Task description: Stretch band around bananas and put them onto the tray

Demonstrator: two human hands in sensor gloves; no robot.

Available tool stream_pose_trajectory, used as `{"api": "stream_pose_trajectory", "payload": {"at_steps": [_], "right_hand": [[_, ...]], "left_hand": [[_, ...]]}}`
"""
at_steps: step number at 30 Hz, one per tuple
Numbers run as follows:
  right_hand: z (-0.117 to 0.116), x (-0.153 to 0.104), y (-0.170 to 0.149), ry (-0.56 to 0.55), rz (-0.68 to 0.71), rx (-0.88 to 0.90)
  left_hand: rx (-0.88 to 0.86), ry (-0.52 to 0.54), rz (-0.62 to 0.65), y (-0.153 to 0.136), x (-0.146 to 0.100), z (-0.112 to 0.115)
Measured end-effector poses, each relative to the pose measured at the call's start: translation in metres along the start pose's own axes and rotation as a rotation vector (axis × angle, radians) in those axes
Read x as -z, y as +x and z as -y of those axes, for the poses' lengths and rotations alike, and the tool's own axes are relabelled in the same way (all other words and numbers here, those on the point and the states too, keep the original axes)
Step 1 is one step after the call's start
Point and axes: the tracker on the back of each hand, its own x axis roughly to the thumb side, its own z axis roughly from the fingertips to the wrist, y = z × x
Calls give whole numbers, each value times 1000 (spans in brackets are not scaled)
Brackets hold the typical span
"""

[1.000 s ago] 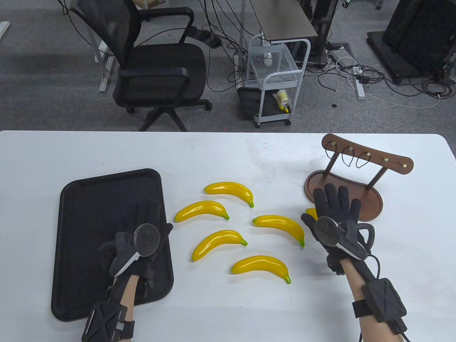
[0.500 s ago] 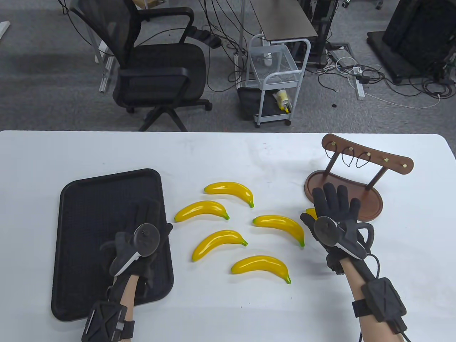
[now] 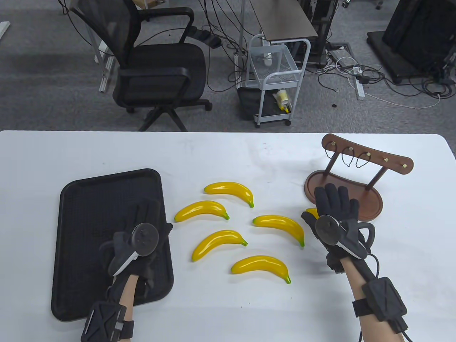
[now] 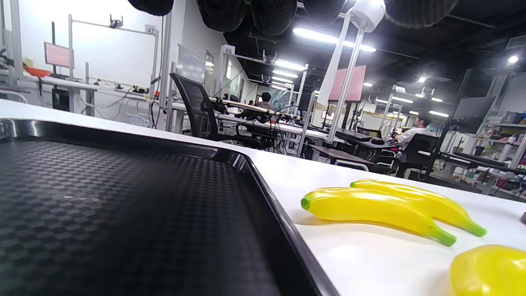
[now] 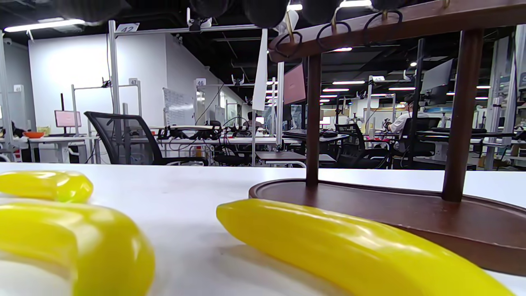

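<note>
Several yellow bananas (image 3: 213, 210) lie loose on the white table between my hands. A further banana (image 5: 353, 246) lies under my right hand (image 3: 333, 205), which hovers flat with fingers spread over the wooden stand's base (image 3: 370, 205). Black bands (image 3: 363, 160) hang from hooks on the stand's crossbar (image 3: 392, 160). My left hand (image 3: 148, 213) lies flat with straight fingers over the right part of the black tray (image 3: 89, 213). Neither hand holds anything. In the left wrist view the tray (image 4: 123, 213) fills the left side, with bananas (image 4: 370, 209) to its right.
The white table's far edge (image 3: 228, 132) runs behind the bananas. Beyond it stand a black office chair (image 3: 156, 71) and a white wire cart (image 3: 276, 82) on grey carpet with cables.
Almost nothing moved. My right hand shifted very slightly; the left hand stays over the tray.
</note>
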Motion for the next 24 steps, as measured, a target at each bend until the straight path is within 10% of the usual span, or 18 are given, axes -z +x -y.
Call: {"api": "stream_pose_trajectory", "payload": {"at_steps": [24], "right_hand": [[0, 8, -79, -100, -460, 686]], "left_hand": [[-364, -131, 142, 19, 31, -5]]}}
